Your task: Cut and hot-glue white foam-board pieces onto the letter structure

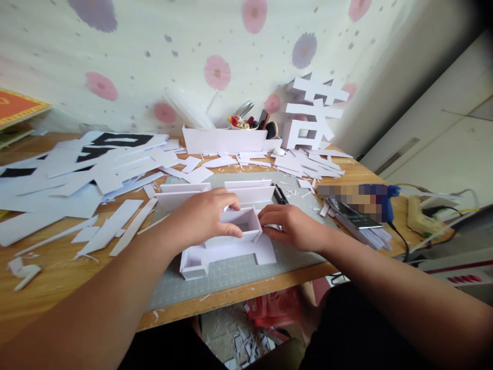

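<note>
A white foam-board character (231, 249) with upright side walls lies on the grey cutting mat (173, 290) in front of me. Its walls form a rectangular box section in the middle and a smaller one at the near left corner. My left hand (210, 218) reaches over the box section from the left, its thumb and fingers gripping the walls. At the right end wall, my right hand (287, 226) has its fingers bent and pressed against the board. Upright white strips (250, 192) stand just behind. Two black pen-like tools (280, 194) lie beyond my right hand.
Cut white sheets (77, 174) cover the table's left side. A finished-looking 3D white character (314, 110) stands at the back right, beside a white holder (223, 140) of tools. On the right are a phone (354, 215), a blue glue gun (385, 200) and cables.
</note>
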Demonstrator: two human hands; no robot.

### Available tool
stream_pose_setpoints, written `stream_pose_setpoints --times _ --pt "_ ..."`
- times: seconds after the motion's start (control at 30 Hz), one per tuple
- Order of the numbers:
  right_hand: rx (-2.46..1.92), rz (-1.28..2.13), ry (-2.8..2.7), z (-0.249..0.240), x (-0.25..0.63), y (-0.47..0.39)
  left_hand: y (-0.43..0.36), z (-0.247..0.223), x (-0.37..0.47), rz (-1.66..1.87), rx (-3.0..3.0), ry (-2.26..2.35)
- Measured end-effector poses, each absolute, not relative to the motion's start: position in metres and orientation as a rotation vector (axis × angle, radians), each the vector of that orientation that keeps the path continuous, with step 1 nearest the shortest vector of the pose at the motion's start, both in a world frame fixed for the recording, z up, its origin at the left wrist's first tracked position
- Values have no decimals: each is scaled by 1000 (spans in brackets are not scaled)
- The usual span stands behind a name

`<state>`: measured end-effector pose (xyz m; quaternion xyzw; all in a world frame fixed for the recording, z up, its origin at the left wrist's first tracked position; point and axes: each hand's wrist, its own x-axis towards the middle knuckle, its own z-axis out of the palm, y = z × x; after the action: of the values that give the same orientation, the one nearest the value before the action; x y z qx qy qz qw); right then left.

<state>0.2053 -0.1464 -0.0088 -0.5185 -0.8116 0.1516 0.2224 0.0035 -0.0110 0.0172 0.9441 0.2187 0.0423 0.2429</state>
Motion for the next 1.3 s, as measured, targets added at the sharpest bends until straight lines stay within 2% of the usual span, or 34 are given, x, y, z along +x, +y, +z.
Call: stream_pose_setpoints --times 0.33,0.63,0.73,0.87,1.03,1.3 --pt "-1452 272 -2321 -11 196 -147 -11 15 4 146 2569 595" --pt "-1506 390 -2205 -4 212 -147 -12 18 1 180 2547 596" --pt "-1535 283 -2038 -1 218 -147 -13 24 -5 397 2346 628" --pt "-1530 201 -1831 3 217 -151 -16 30 -11 595 1738 442" --pt "-1367 185 -1714 10 197 -156 -24 27 -11 419 1297 252" --pt "-1214 277 -1667 19 162 -151 -39 26 -9 326 1242 274"
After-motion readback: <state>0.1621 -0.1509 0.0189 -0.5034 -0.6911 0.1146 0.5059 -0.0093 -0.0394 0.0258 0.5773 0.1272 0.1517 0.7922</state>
